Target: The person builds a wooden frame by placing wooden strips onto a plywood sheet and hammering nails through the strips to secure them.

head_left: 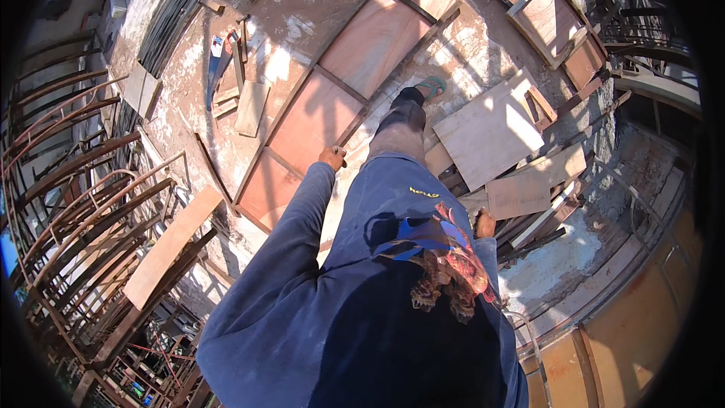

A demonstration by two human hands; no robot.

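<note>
My left hand (333, 157) hangs by the near side of a long framed plywood panel (317, 117), its fingers curled in. Whether anything small is inside them does not show. The panel lies on the ground, dark timber strips dividing its reddish face. My right hand (485, 224) shows only in part beside my shirt, close to a small plywood piece (519, 195); its fingers are mostly hidden. Beyond that piece a larger pale plywood sheet (487, 130) rests on scrap timber. One sandalled foot (432, 88) is set forward between panel and sheet.
A handsaw (215, 68), a hammer (242, 34) and wood offcuts (251, 108) lie left of the panel. Another framed panel (550, 19) is at the far right. Stacked curved metal frames (91, 189) fill the left side. Loose boards (559, 215) clutter the right.
</note>
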